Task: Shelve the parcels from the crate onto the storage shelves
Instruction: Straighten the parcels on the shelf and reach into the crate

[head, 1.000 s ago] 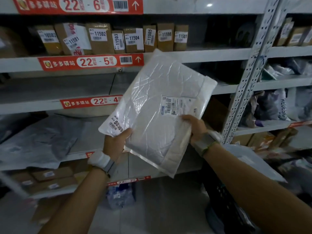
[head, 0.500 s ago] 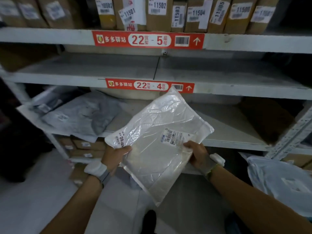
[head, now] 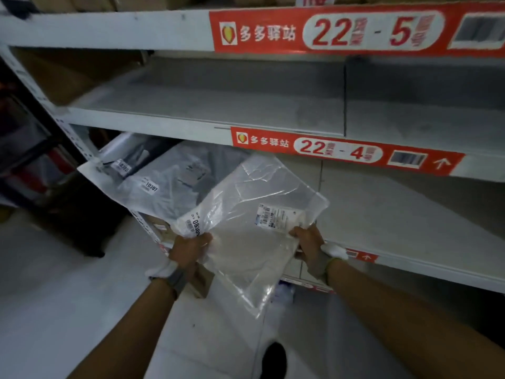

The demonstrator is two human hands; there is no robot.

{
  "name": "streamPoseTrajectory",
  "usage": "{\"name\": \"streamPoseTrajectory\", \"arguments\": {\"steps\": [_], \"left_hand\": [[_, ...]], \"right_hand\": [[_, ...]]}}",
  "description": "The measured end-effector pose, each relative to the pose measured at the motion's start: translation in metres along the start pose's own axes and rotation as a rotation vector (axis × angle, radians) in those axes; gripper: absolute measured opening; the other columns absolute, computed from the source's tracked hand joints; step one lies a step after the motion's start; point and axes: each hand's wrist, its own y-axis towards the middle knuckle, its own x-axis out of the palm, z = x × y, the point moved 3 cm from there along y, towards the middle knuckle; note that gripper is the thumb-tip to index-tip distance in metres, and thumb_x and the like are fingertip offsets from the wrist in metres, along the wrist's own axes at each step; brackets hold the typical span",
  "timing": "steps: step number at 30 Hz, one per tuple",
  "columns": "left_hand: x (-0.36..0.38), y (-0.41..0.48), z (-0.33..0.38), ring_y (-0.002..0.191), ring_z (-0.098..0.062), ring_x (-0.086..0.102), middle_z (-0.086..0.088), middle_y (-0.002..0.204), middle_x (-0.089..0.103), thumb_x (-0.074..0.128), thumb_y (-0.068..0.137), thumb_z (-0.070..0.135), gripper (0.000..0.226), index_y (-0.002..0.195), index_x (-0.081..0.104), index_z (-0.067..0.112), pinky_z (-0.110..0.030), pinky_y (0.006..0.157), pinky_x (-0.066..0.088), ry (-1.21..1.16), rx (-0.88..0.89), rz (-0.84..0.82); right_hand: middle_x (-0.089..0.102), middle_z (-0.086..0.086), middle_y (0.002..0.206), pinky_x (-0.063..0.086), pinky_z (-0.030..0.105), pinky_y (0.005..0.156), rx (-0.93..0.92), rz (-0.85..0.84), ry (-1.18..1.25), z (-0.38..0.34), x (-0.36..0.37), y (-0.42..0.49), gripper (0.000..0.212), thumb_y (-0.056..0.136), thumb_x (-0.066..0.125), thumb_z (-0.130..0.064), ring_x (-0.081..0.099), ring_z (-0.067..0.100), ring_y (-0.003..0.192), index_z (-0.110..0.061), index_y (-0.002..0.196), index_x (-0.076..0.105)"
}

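- At the far left of the middle shelf (head: 396,222) lie grey bags (head: 169,184) with number stickers, one overlapping another. They look like parcels already put away, so part of the job appears done.
- The left hand (head: 191,248) grips the near left edge of the parcel (head: 254,242), with the thumb on top beside a number sticker (head: 194,225) and the fingers curled underneath.
- The parcel is a flat packet in clear wrap with a white shipping label (head: 277,214), held up between both hands. It is tilted, and its far corner reaches over the front of the middle shelf, just beside the grey bags. Its near corner hangs out past the shelf edge above the floor (head: 68,296). Whether it touches the shelf board cannot be told.
- The right hand (head: 308,244) holds the right edge just below the shipping label, fingers curled round it.
- To the right, the middle shelf shows bare board. The upper shelf (head: 218,105), above the red tag (head: 338,153) reading 22-4, also shows bare board.
- By the look of it, this parcel is partway through being placed and is not yet set down or let go. The crate is out of view, so how many parcels remain cannot be told.
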Motion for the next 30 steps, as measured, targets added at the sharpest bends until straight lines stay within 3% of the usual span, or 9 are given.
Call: {"name": "streamPoseTrajectory", "arguments": {"steps": [5, 8, 12, 15, 19, 21, 23, 26, 30], "left_hand": [[-0.006, 0.081, 0.021, 0.047, -0.022, 0.056, -0.005, 0.053, 0.064, 0.071, 0.086, 0.006, 0.019, 0.068, 0.063, 0.005, -0.026, 0.047, 0.045, -0.013, -0.016, 0.075], [-0.015, 0.123, 0.040, 0.043, -0.017, 0.054, -0.003, 0.051, 0.061, 0.072, 0.085, 0.008, 0.023, 0.065, 0.061, 0.005, -0.025, 0.044, 0.045, 0.015, 0.002, 0.136], [-0.032, 0.165, 0.056, 0.046, -0.017, 0.058, -0.002, 0.054, 0.063, 0.070, 0.089, 0.026, 0.030, 0.066, 0.063, 0.008, -0.030, 0.054, 0.048, 0.058, 0.058, 0.236], [-0.053, 0.186, 0.038, 0.078, -0.026, 0.063, -0.014, 0.088, 0.067, 0.070, 0.089, 0.036, 0.034, 0.092, 0.066, 0.002, -0.035, 0.074, 0.049, 0.226, 0.011, 0.282], [-0.075, 0.184, -0.002, 0.103, -0.028, 0.064, -0.010, 0.125, 0.063, 0.081, 0.060, 0.061, 0.090, 0.130, 0.053, 0.011, -0.042, 0.091, 0.054, 0.268, -0.119, 0.384], [-0.069, 0.176, -0.016, 0.109, -0.030, 0.059, -0.007, 0.129, 0.053, 0.084, 0.065, 0.054, 0.099, 0.142, 0.039, 0.012, -0.047, 0.096, 0.052, 0.149, -0.262, 0.431], [-0.063, 0.178, -0.028, 0.102, -0.031, 0.064, -0.007, 0.123, 0.060, 0.084, 0.066, 0.054, 0.087, 0.134, 0.051, 0.009, -0.050, 0.093, 0.054, -0.013, -0.325, 0.342], [-0.046, 0.182, -0.032, 0.104, -0.034, 0.067, -0.014, 0.115, 0.070, 0.075, 0.072, 0.057, 0.053, 0.103, 0.073, 0.014, -0.053, 0.096, 0.051, 0.096, -0.203, 0.179], [-0.030, 0.191, -0.026, 0.114, -0.036, 0.059, -0.021, 0.126, 0.061, 0.053, 0.091, 0.053, 0.058, 0.122, 0.061, 0.006, -0.048, 0.099, 0.048, 0.329, -0.174, 0.119]], "right_hand": [[0.061, 0.016, 0.119, 0.060, 0.046, 0.068, -0.009, -0.081, -0.172, -0.010, 0.060, 0.071, 0.043, 0.090, 0.061, -0.002, 0.067, 0.035, 0.092, -0.019, 0.124, 0.041], [0.060, 0.019, 0.122, 0.059, 0.052, 0.077, -0.062, -0.082, -0.227, -0.025, 0.094, 0.104, 0.063, 0.089, 0.063, 0.001, 0.065, 0.037, 0.094, -0.019, 0.141, 0.034], [0.040, 0.016, 0.152, 0.044, 0.053, 0.105, -0.132, -0.091, -0.539, -0.032, 0.132, 0.141, 0.092, 0.092, 0.067, -0.021, 0.050, 0.039, 0.128, -0.021, 0.158, 0.003], [0.022, 0.012, 0.160, 0.034, 0.044, 0.113, -0.209, -0.167, -0.949, -0.012, 0.155, 0.146, 0.096, 0.090, 0.065, -0.047, 0.035, 0.035, 0.142, -0.024, 0.158, 0.002], [0.023, 0.014, 0.158, 0.023, 0.051, 0.116, -0.360, -0.148, -1.252, 0.010, 0.177, 0.155, 0.093, 0.086, 0.045, -0.074, 0.027, 0.035, 0.144, -0.031, 0.157, 0.002], [0.015, 0.016, 0.161, 0.013, 0.052, 0.118, -0.355, -0.118, -1.351, 0.016, 0.182, 0.155, 0.093, 0.087, 0.036, -0.076, 0.016, 0.032, 0.149, -0.030, 0.157, -0.001], [0.007, 0.017, 0.163, 0.006, 0.054, 0.118, -0.352, -0.110, -1.440, 0.020, 0.194, 0.155, 0.094, 0.087, 0.033, -0.077, 0.005, 0.030, 0.151, -0.027, 0.158, -0.005], [0.005, 0.015, 0.164, 0.007, 0.056, 0.118, -0.363, -0.130, -1.460, 0.009, 0.209, 0.166, 0.096, 0.087, 0.033, -0.078, 0.005, 0.030, 0.151, -0.025, 0.157, -0.006], [0.022, 0.015, 0.159, 0.025, 0.055, 0.112, -0.361, -0.232, -1.482, -0.027, 0.227, 0.189, 0.091, 0.086, 0.044, -0.075, 0.027, 0.035, 0.144, -0.027, 0.155, 0.008]]}}
